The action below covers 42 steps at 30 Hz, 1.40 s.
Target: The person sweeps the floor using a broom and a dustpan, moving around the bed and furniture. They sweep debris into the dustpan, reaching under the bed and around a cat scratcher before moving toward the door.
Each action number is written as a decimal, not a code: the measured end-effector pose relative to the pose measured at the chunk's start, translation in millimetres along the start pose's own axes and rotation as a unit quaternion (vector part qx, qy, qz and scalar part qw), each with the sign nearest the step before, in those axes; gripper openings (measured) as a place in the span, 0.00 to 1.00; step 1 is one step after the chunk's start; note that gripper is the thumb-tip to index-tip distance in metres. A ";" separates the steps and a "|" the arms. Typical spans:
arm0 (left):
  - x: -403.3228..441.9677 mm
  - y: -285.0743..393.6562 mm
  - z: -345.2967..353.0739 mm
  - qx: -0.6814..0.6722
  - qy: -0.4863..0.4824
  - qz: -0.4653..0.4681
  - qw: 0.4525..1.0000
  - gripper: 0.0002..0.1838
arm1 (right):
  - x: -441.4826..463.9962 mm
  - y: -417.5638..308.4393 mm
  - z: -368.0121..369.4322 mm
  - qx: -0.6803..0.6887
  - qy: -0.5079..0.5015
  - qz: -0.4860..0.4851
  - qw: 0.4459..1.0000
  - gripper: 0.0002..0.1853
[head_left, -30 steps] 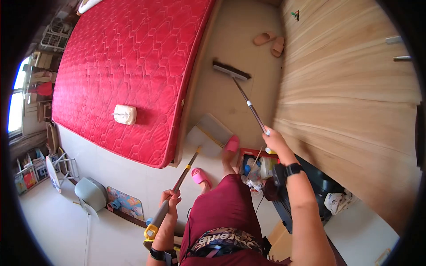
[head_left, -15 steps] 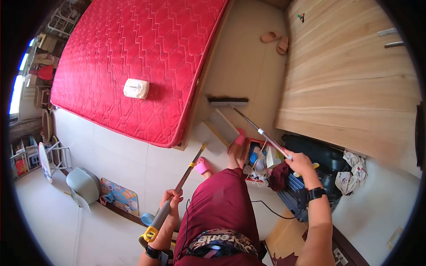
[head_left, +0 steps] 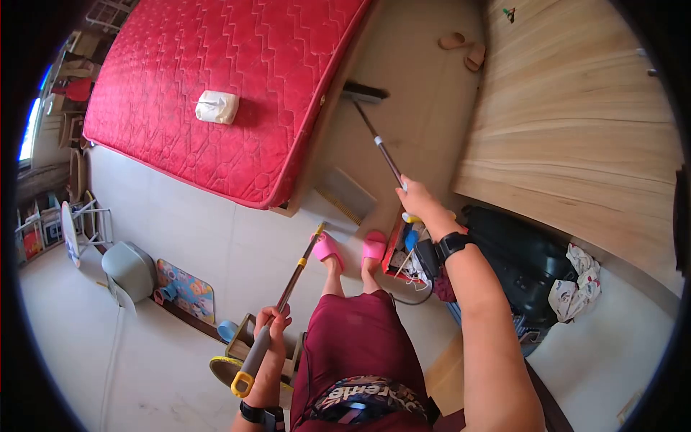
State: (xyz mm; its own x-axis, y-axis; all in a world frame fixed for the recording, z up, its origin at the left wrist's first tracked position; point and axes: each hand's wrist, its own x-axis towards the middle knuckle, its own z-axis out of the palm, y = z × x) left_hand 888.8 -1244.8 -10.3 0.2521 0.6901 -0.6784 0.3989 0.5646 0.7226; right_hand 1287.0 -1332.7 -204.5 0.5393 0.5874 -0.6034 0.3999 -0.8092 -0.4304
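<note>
My left hand [head_left: 272, 325] is wrapped around the pole of a long-handled dustpan [head_left: 348, 193], below its yellow collar and above the grey grip. The pan lies on the floor beside the bed's corner. My right hand [head_left: 419, 200] grips the dark pole of a broom [head_left: 389, 157], arm stretched forward. Its dark-bristled head [head_left: 366, 92] rests on the floor against the side of the bed, beyond the pan. My feet, in pink slippers [head_left: 326, 248], stand just behind the dustpan.
A red mattress [head_left: 180, 158] with a tissue pack [head_left: 217, 107] is on the left. Along the right runs a wooden cabinet [head_left: 576, 129], with tan slippers [head_left: 453, 42] near it. A box of odds and ends [head_left: 403, 266] and a dark suitcase [head_left: 518, 252] sit at right.
My right hand has pushed forward and left, carrying the broom head farther along the floor to the bed's side. My left hand still holds the dustpan, and the view has shifted.
</note>
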 end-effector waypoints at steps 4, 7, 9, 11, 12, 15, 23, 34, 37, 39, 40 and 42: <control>-12.1 -13.5 7.5 0.000 0.029 0.015 0.999 0.17 | -51.0 4.3 -43.2 -0.150 -0.099 -0.027 0.983 0.24; -27.7 -21.3 13.4 0.015 0.027 0.015 0.999 0.17 | -59.6 16.1 -74.0 -0.228 -0.124 -0.053 0.964 0.23; -38.6 -25.9 19.5 0.019 0.032 0.019 0.999 0.16 | -57.6 24.5 -87.6 -0.254 -0.121 -0.089 0.955 0.23; -46.8 -29.6 20.7 0.023 0.041 0.018 0.999 0.16 | -59.4 28.2 -94.0 -0.263 -0.118 -0.105 0.952 0.23; -50.1 -31.9 21.1 0.022 0.047 0.012 0.999 0.15 | -62.3 28.9 -95.7 -0.266 -0.117 -0.106 0.951 0.23; -58.9 -36.2 18.1 0.009 0.045 0.002 0.999 0.14 | -72.5 32.9 -97.5 -0.251 -0.100 -0.091 0.958 0.23; -74.9 -55.3 -0.4 -0.013 0.039 -0.021 0.999 0.12 | -143.1 55.4 -99.6 -0.260 -0.079 -0.040 0.962 0.23; -85.9 -72.0 -26.8 -0.015 0.049 -0.010 0.999 0.11 | -161.8 42.9 -51.8 -0.305 -0.082 -0.096 0.944 0.24; -88.0 -73.6 -33.9 -0.018 0.045 0.003 0.999 0.11 | -140.5 31.7 -20.6 -0.284 -0.069 -0.145 0.945 0.23; -88.3 -85.2 -44.9 -0.016 0.041 0.016 0.999 0.11 | -143.4 33.0 -9.3 -0.278 -0.072 -0.156 0.945 0.24; -88.1 -86.6 -48.8 -0.014 0.041 0.021 0.999 0.11 | -148.1 37.1 -15.3 -0.298 -0.086 -0.151 0.939 0.24; -89.6 -87.9 -54.2 -0.013 0.042 0.028 0.999 0.11 | -161.3 50.8 -34.6 -0.341 -0.112 -0.141 0.923 0.25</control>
State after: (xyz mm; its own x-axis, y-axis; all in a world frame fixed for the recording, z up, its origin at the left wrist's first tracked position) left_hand 783.3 -1331.7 -5.9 0.1972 0.7558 -0.6244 0.3632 0.5353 0.7626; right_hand 1245.9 -1468.2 -105.8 0.2065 0.6952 -0.6885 0.9155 -0.3856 -0.1147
